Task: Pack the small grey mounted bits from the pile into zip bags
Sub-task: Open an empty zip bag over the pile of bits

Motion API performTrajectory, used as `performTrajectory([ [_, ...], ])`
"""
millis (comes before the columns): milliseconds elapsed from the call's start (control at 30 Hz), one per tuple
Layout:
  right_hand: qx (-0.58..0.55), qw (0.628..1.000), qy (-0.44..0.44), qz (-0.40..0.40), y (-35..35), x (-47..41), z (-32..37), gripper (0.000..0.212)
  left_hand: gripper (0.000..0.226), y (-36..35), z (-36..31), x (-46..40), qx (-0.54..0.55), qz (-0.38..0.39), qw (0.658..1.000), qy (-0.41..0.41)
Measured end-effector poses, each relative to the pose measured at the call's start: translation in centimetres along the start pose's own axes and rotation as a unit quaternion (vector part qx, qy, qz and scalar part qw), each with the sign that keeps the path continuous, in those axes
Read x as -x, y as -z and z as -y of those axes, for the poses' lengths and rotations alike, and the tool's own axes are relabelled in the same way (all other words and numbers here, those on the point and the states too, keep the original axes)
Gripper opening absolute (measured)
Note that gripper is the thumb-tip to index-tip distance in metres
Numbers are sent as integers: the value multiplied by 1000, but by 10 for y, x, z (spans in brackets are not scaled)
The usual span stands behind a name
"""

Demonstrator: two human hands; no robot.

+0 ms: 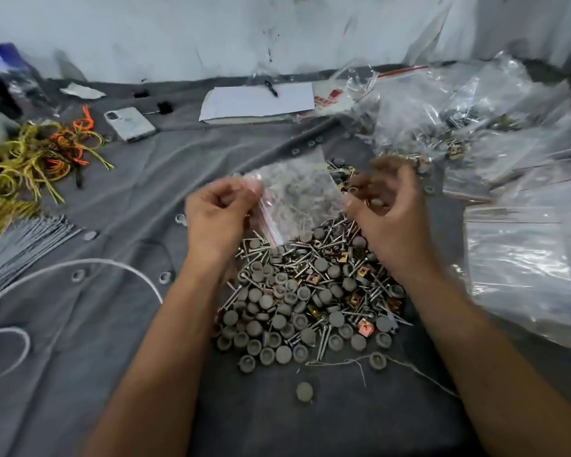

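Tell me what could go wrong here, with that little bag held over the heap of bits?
1. The left hand pinches the zip bag by its red-striped edge only; tilted, it might spill its grey bits back onto the pile.
2. The pile also holds screws and gold clips, so the right hand could scoop in wrong parts.
3. Stray bits such as the lone grey bit could get lost on the grey cloth.
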State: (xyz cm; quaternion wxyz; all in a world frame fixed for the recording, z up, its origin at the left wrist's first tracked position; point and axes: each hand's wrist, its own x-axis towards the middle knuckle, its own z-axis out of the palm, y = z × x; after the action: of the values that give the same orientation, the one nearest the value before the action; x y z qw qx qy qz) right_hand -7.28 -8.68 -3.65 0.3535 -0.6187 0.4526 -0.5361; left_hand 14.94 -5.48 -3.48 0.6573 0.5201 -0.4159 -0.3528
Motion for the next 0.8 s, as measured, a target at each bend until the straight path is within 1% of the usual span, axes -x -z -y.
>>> performTrajectory([
  [33, 71, 995, 59, -24, 0, 0, -1, 47, 18, 4, -1, -3, -13, -68, 997, -34],
  [100, 163, 971, 164, -55, 0, 0, -2, 42, 21, 11, -4, -8, -57, -185, 973, -125],
  [133, 183, 961, 199, -56, -2, 1, -1, 38, 26, 13, -5, -9, -87, -211, 959, -169],
  [167, 192, 954, 224, -44, -4, 3, 0, 35, 30, 11, -4, -7, -119, -209, 949, -204],
  [233, 192, 948, 253, 14, -11, 6, 3, 33, 37, 0, -1, 2, -163, -146, 948, -232],
  [300, 203, 942, 253, 85, -18, 9, 3, 40, 39, -15, 3, 11, -209, -73, 949, -226],
  [367, 228, 932, 250, 128, -22, 8, 2, 48, 35, -25, 6, 17, -238, -11, 947, -216],
  [433, 238, 929, 250, 131, -24, 7, -1, 47, 31, -30, 8, 20, -212, 42, 958, -186],
  [533, 222, 939, 235, 115, -23, 5, -2, 33, 25, -27, 9, 19, -131, 99, 980, -113],
  [600, 214, 945, 220, 111, -24, 5, -3, 26, 10, -26, 9, 17, -114, 125, 982, -79],
  [633, 208, 948, 213, 109, -24, 5, -3, 25, 3, -26, 9, 17, -109, 136, 983, -65],
  [733, 197, 956, 191, 104, -24, 3, -3, 25, 19, -27, 10, 15, -96, 156, 981, -56],
  [800, 197, 959, 187, 85, -23, 3, -4, 20, 16, -27, 9, 14, -88, 154, 982, -57],
])
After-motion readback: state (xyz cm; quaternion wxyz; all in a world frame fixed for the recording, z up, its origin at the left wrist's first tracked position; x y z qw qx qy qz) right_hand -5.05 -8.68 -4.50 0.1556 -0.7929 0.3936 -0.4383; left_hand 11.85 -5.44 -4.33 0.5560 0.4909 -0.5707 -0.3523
